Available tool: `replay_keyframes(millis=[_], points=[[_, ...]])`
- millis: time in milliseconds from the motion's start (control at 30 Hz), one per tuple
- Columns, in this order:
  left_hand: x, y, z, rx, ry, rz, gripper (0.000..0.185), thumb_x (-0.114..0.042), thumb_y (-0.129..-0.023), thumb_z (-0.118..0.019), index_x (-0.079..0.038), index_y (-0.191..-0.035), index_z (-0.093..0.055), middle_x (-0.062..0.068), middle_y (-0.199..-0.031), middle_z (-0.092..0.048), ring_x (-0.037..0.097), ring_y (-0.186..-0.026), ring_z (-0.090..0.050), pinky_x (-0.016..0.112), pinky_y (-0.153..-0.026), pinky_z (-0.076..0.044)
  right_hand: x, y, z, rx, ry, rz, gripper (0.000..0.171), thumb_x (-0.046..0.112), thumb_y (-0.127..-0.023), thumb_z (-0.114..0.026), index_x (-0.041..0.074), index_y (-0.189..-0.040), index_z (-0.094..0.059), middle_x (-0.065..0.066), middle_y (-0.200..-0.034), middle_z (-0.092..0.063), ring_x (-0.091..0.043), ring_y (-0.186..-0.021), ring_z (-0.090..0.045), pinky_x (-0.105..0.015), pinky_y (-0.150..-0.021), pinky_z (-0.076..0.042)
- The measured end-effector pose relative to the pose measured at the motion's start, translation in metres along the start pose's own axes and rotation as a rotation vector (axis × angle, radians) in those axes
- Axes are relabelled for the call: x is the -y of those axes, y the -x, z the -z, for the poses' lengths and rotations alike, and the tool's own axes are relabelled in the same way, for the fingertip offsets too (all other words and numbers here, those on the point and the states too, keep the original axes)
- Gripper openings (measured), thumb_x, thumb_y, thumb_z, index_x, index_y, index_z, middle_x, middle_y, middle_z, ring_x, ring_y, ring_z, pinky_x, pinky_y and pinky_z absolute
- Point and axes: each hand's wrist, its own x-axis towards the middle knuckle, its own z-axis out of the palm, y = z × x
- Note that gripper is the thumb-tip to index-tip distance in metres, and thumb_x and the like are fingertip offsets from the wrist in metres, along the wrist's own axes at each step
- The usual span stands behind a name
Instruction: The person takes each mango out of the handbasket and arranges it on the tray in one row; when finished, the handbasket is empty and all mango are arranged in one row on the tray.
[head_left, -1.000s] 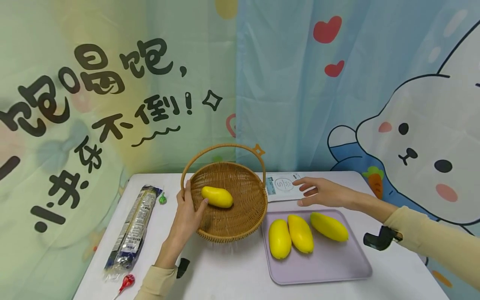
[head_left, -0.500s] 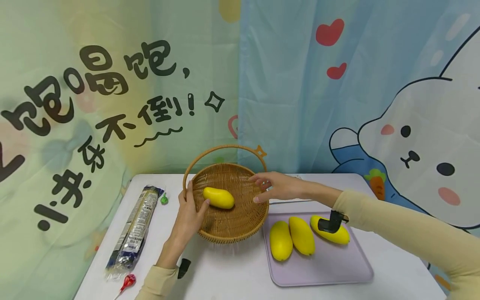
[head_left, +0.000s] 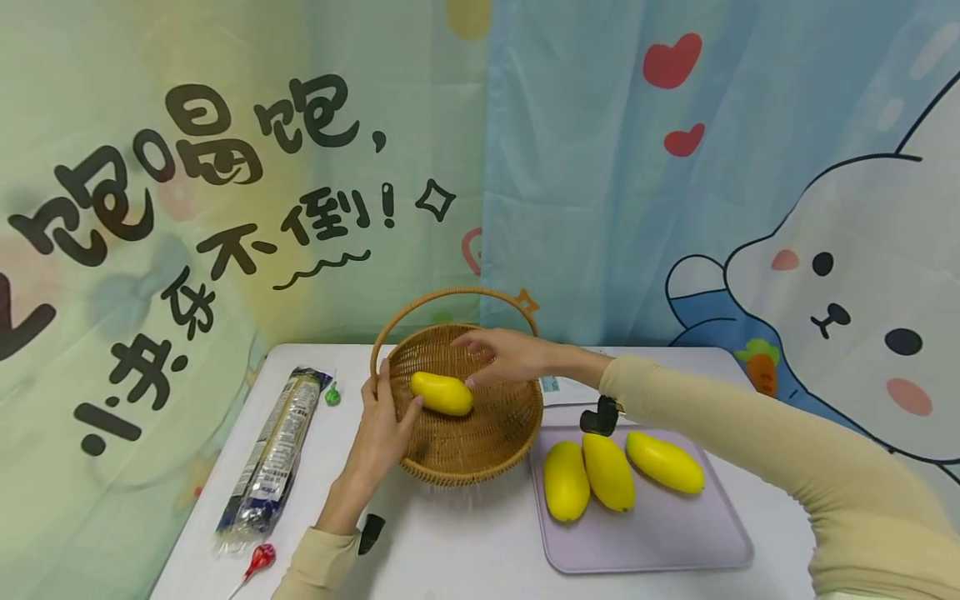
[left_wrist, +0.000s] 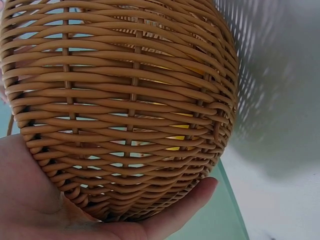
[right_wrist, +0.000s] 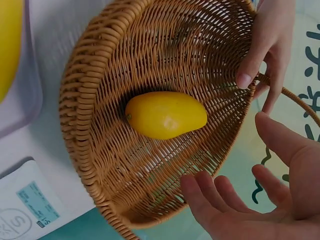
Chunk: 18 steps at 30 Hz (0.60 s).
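A brown wicker basket (head_left: pixel 491 442) with a tall arched handle is tilted toward me on the white table. My left hand (head_left: pixel 381 437) grips its left rim, the thumb lying over the edge. In the left wrist view the basket's woven side (left_wrist: pixel 130 100) fills most of the picture, with the hand below it. One yellow mango (head_left: pixel 442 394) lies inside the basket. Over the basket's mouth my right hand (head_left: pixel 506 357) reaches in from the right, fingers loosely bent and holding nothing. The right wrist view shows a gap between its fingertips and the mango (right_wrist: pixel 167 115).
Right of the basket, a pale purple tray (head_left: pixel 652 546) bears three mangoes (head_left: pixel 608 472). Behind it lies a white packet (head_left: pixel 573 392), partly under the right arm. At the left are a long plastic-wrapped pack (head_left: pixel 273 458), a green lollipop (head_left: pixel 333 395) and a red lollipop (head_left: pixel 261 557).
My right hand has moved left from above the white packet to over the basket, near the mango inside. The left hand keeps its grip on the rim.
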Motion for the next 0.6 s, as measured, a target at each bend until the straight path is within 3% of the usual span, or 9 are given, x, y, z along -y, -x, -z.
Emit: replay_keyframes(millis=[367, 600], points=[[-0.001, 0.0, -0.001, -0.001, -0.012, -0.018, 0.086, -0.036, -0.105, -0.055, -0.011, -0.165, 0.001, 0.035, -0.161, -0.01, 0.053, -0.134, -0.048, 0.059, -0.105, -0.047, 0.001, -0.031, -0.019, 0.054, 0.051, 0.024, 0.066, 0.025, -0.097, -0.07, 0.019, -0.156, -0.041, -0.009, -0.16, -0.041, -0.03, -0.147, -0.04, -0.05, -0.117, -0.038], [-0.003, 0.0, 0.0, -0.013, -0.02, -0.025, 0.086, -0.036, -0.105, -0.056, -0.01, -0.164, 0.0, 0.035, -0.161, -0.011, 0.052, -0.132, -0.05, 0.058, -0.103, -0.049, -0.006, -0.046, -0.038, 0.1, 0.158, 0.053, 0.064, 0.017, -0.096, -0.07, 0.014, -0.155, -0.043, -0.01, -0.16, -0.041, -0.032, -0.148, -0.038, -0.05, -0.121, -0.032]])
